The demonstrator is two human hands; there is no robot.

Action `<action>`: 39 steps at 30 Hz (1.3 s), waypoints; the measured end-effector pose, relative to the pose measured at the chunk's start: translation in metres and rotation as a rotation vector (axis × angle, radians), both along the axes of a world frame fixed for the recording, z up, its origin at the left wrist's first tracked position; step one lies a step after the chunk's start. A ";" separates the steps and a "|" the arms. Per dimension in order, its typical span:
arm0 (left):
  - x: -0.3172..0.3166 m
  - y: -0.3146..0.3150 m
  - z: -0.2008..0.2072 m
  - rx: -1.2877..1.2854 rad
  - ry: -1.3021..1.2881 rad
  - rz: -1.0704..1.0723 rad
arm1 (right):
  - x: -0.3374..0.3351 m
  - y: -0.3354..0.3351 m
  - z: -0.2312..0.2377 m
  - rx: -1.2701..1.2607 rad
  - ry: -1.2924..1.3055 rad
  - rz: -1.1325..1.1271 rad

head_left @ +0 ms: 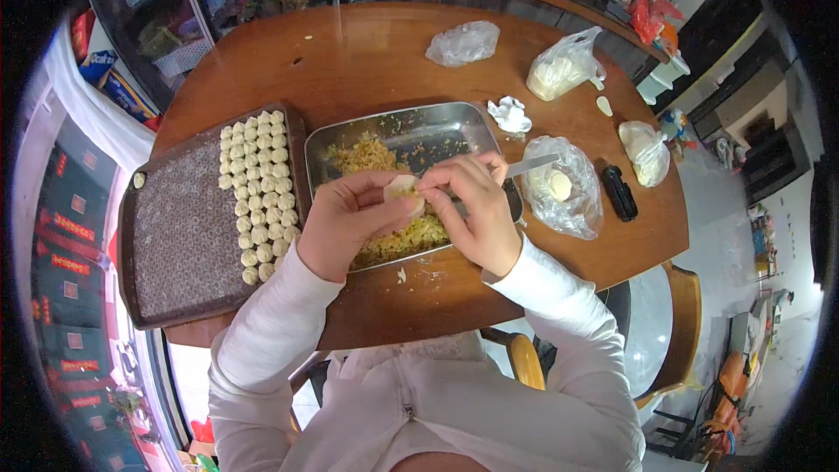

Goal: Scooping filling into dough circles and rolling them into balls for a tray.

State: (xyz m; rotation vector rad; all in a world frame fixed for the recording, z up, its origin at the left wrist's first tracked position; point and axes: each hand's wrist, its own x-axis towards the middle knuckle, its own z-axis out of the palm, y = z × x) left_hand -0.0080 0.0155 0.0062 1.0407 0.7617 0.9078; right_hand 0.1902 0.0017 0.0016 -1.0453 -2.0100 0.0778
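Note:
In my left hand [350, 217], closed fingers cup a small round dough wrapper [404, 196] with some filling in it. Fingertips of my right hand [474, 210] pinch the wrapper's edge. A flat metal blade, like a filling spatula [531, 164], sticks out to the right from my right hand; its other end is hidden by the fingers. Both hands are above a steel pan [454, 114] with crumbly brownish filling [365, 154] at the far side and yellow-green chopped filling [419, 234] nearer me. Left of it, a dark tray [175, 227] carries rows of small pleated buns [259, 177].
Right of the pan, a dough piece [560, 185] lies on a clear plastic bag [577, 214], beside a black object [619, 193]. Crumpled white tissue [509, 114], a bag of dough [564, 65] and other plastic bags [463, 43] lie farther back on the wooden table [367, 44].

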 end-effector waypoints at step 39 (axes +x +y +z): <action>-0.001 0.002 -0.007 -0.036 0.011 0.066 | 0.002 -0.001 -0.001 0.108 -0.050 -0.008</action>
